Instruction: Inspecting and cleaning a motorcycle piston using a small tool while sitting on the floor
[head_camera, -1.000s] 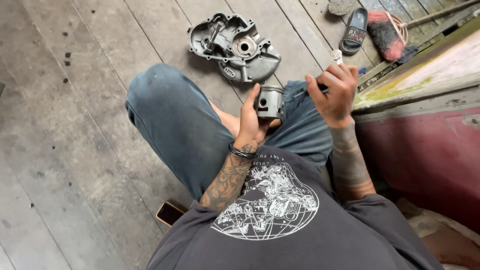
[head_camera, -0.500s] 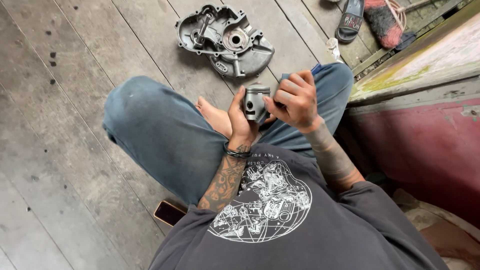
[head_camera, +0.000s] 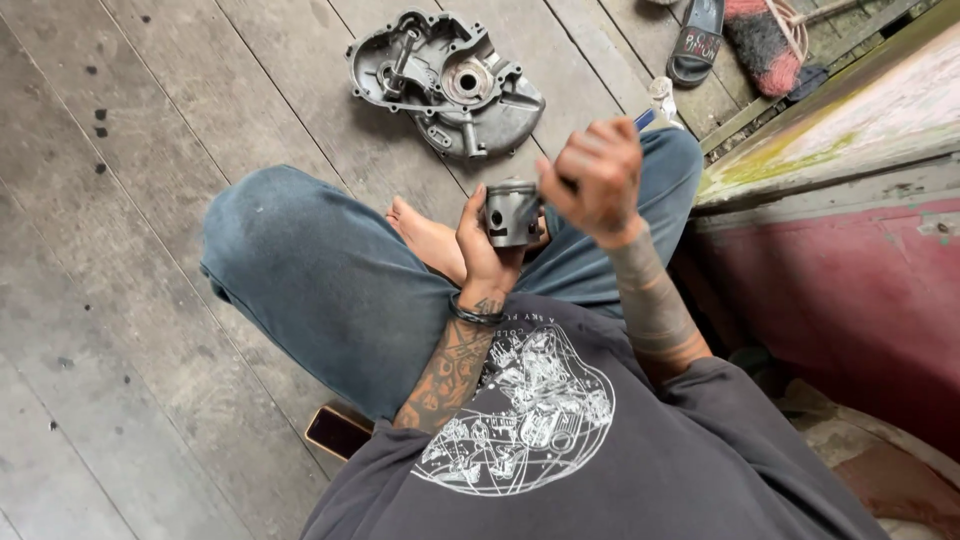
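Observation:
I sit cross-legged on a plank floor in blue jeans. My left hand (head_camera: 478, 252) holds a grey metal piston (head_camera: 512, 212) upright in front of my chest, with its side pin hole facing me. My right hand (head_camera: 597, 178) is curled, knuckles up, and its fingertips pinch at the piston's upper right rim. Whether those fingers also hide something small is not visible. A grey cast engine case cover (head_camera: 445, 85) lies on the boards just beyond my knees, inner side up.
A dark phone (head_camera: 338, 432) lies on the floor by my left hip. At the top right are a black sandal (head_camera: 695, 45), a red brush (head_camera: 765, 40) and a small white object (head_camera: 665, 100). A worn red and green painted sill (head_camera: 850, 160) runs along the right side.
My right hand came in from the right and closed onto the piston's top. My left hand kept hold of the piston. The view shifted slightly toward the engine cover.

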